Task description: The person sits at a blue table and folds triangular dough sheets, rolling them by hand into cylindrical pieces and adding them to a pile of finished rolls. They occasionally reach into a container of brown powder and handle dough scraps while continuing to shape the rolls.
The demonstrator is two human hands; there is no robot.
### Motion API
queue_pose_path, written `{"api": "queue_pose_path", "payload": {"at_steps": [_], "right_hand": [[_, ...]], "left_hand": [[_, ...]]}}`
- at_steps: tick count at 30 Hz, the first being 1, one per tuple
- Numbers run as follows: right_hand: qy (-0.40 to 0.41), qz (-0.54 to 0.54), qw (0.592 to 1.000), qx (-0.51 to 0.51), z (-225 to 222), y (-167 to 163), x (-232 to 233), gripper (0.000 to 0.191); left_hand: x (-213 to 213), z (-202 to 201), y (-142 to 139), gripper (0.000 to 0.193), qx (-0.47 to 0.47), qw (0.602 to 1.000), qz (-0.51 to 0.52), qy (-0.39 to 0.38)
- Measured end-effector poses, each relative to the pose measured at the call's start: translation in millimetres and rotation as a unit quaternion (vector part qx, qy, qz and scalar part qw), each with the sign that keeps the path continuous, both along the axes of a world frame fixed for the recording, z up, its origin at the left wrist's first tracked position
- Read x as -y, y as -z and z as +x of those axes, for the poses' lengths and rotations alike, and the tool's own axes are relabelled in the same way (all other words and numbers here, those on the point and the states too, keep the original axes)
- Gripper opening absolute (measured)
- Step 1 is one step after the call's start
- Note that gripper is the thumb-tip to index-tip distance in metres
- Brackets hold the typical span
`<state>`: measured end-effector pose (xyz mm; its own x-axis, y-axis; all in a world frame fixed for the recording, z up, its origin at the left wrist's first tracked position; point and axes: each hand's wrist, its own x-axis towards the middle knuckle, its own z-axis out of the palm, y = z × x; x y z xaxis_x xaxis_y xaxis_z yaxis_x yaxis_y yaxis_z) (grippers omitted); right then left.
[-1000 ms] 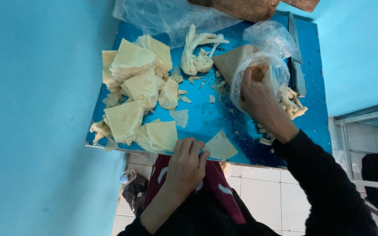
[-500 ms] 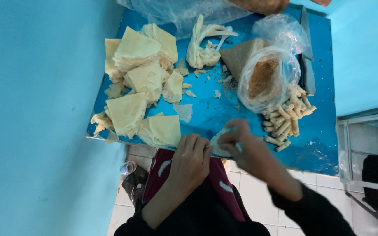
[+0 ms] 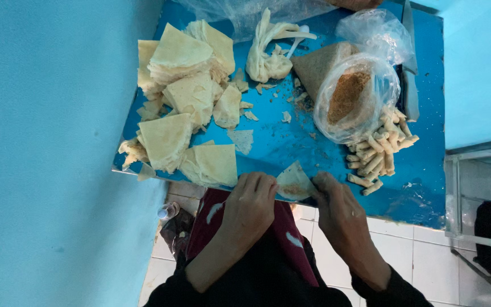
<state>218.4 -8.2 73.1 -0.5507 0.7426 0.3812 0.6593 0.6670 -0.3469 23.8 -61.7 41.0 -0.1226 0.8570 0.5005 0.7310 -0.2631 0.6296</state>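
Note:
At the near edge of the blue table [image 3: 291,142] lies a pale triangular pastry sheet [image 3: 294,183] with a little brown filling on it. My left hand [image 3: 249,206] pinches its left corner. My right hand [image 3: 339,211] grips its right side. Behind them stands an open clear plastic bag of brown crumbly filling [image 3: 349,96]. A heap of rolled pastry sticks [image 3: 379,149] lies to the right of the bag. Stacks of cut triangular pastry sheets [image 3: 186,108] cover the left part of the table.
A bunch of pale pastry strips [image 3: 271,51] lies at the back. A knife [image 3: 409,79] rests at the right edge, beside a crumpled plastic bag [image 3: 376,31]. Blue walls close in on both sides. White floor tiles [image 3: 427,256] and a small bottle [image 3: 167,211] show below.
My right hand left the filling bag and came down to the near edge, where it now holds the pastry sheet together with my left hand.

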Motion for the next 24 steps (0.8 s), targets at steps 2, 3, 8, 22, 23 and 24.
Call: {"api": "queue_pose_path", "payload": {"at_steps": [2,3,8,22,23,24], "right_hand": [[0.019,-0.022,1.000,-0.010,-1.5,-1.5,-2.1,0.037],[0.027,-0.028,0.999,0.003,-3.1,-2.1,-2.5,0.038],[0.016,-0.073,0.997,0.036,-8.2,-9.1,-5.1,0.045],[0.009,-0.090,0.992,0.093,-14.4,-23.4,-7.5,0.063],[0.006,-0.082,0.991,0.101,-14.7,-24.2,-7.6,0.063],[0.003,-0.083,0.991,0.101,-14.9,-25.4,-7.3,0.063]], "left_hand": [[0.5,3.1,-0.7,0.009,0.045,0.999,-0.007,0.000],[1.0,4.6,-1.0,0.010,0.055,0.998,-0.008,0.003],[5.5,8.6,-1.2,0.017,0.116,0.993,-0.009,0.026],[8.9,4.0,2.7,0.041,0.094,0.989,-0.024,0.108],[8.5,3.0,2.7,0.042,0.089,0.989,-0.028,0.115],[7.8,1.8,2.6,0.042,0.087,0.989,-0.030,0.120]]}}
